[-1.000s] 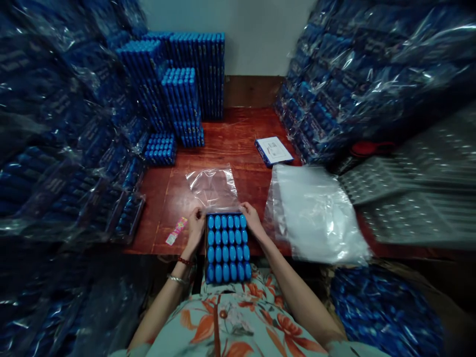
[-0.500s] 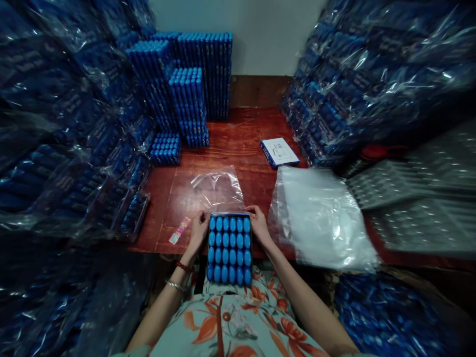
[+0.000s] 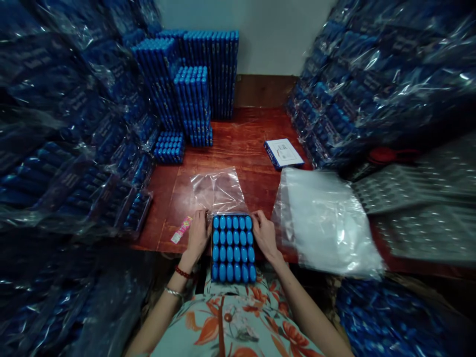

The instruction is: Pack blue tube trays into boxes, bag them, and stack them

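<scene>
At the table's front edge lies a block of blue-topped pieces (image 3: pixel 233 247) in even rows, its near end over my lap. The pieces' exact kind does not show. A clear plastic bag (image 3: pixel 219 188) lies flat on the table, its near edge meeting the block's far end. My left hand (image 3: pixel 199 234) is at the block's far left corner, fingers closed on the bag's edge. At the far right corner my right hand (image 3: pixel 265 234) pinches the other side of the bag. Some fingertips are hidden. Beside my left hand is a pink sticker strip (image 3: pixel 181 229).
A pile of clear bags (image 3: pixel 330 218) lies right, with a white-faced flat box (image 3: pixel 284 152) behind it. Clear moulded trays (image 3: pixel 420 213) stand far right. Stacked blue packs (image 3: pixel 193 104) rise at back left. Wrapped packs (image 3: pixel 345 89) wall both sides.
The view has shifted slightly, so most things sit a little further right. Both hands stay at the bag's mouth by the block, with the right fingers more curled.
</scene>
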Motion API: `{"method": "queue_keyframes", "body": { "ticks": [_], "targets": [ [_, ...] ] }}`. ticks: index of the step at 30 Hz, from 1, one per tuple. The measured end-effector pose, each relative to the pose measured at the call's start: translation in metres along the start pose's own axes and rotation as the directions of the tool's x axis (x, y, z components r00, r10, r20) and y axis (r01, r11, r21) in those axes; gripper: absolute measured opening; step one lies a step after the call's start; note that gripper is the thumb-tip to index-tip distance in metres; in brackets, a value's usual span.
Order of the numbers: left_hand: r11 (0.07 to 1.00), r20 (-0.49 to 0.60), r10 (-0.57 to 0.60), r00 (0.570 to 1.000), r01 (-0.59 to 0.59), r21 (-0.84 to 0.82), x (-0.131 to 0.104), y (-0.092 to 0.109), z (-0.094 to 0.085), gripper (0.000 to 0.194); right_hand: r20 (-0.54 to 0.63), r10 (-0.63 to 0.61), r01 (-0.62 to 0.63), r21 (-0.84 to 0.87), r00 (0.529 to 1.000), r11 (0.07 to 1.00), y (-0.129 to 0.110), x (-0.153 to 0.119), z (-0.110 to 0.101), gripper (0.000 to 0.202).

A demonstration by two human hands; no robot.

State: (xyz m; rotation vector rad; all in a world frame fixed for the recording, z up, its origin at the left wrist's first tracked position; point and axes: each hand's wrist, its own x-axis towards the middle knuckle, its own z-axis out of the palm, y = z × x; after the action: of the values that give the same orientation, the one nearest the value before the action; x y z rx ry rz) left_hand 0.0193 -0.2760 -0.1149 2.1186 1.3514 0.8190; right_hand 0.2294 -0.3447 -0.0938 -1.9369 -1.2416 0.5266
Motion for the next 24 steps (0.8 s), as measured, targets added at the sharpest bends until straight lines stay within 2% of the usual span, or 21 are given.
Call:
{"method": "queue_keyframes", "body": {
  "ticks": [2,4,8,13,19,24],
  "targets": [
    [0.998,-0.017,0.04,0.999,-0.041,-0.056,0.001,-0.003,0.002,0.042,-0.028,-0.085,0.083,-0.066,0.996,0.994,-0.001,-0.001,-0.001,0.026],
    [0.996,-0.048,0.061,0.997,-0.065,-0.069,0.0,-0.006,0.006,0.043,-0.077,-0.172,0.169,-0.045,0.982,0.985,-0.001,-0.004,-0.001,0.027],
    [0.99,-0.012,0.107,0.994,-0.108,-0.086,-0.004,-0.01,0.008,0.027,-0.102,-0.262,0.269,0.068,0.96,0.961,0.005,-0.014,0.001,0.024],
    [0.978,0.005,0.073,0.997,-0.071,-0.197,-0.006,-0.004,-0.001,0.018,-0.023,-0.384,0.384,-0.017,0.923,0.923,0.005,-0.019,-0.007,0.023],
    [0.986,0.069,0.164,0.984,-0.164,-0.008,-0.015,0.004,-0.023,0.026,0.15,-0.539,0.558,-0.163,0.829,0.814,-0.001,-0.018,-0.02,0.025],
    [0.948,0.183,0.277,0.943,-0.299,0.106,-0.047,0.003,-0.041,0.025,0.242,-0.557,0.6,-0.177,0.795,0.78,0.006,-0.038,-0.031,0.023]
  ]
}}
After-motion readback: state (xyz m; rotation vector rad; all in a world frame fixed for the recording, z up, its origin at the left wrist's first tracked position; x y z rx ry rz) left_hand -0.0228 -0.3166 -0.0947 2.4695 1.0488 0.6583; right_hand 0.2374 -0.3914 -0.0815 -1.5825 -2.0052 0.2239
